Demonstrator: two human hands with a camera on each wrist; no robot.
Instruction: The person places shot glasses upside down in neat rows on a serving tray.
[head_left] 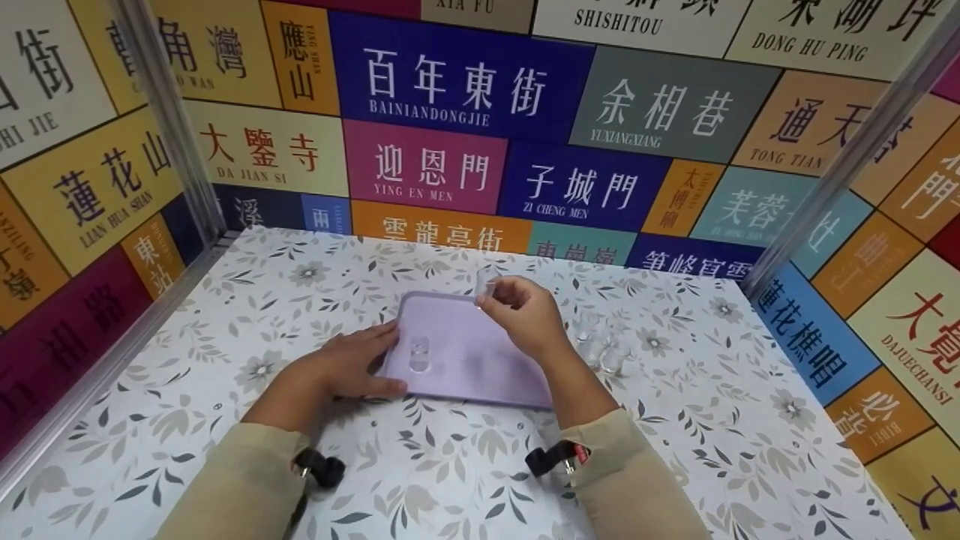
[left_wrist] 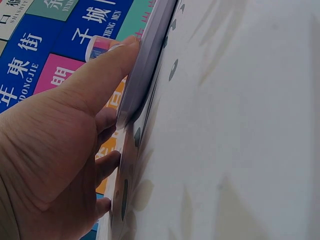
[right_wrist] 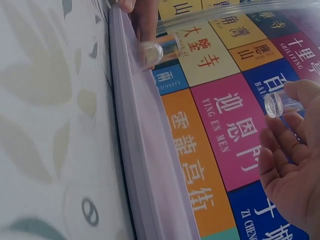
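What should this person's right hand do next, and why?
I'd guess: lower the small clear glass onto the bare part of the purple tray. The right hand pinches it, raised clear of the tray. Another clear glass already stands there, and the left hand touches the tray's edge, perhaps to steady it.

Now past the tabletop's far edge (head_left: 420, 259), blue panel (head_left: 461, 75) shouts BAINIANDONGJIE, pink panel (head_left: 427, 166) YING EN MEN, cream panel (head_left: 264, 154) DA JIAN SI!
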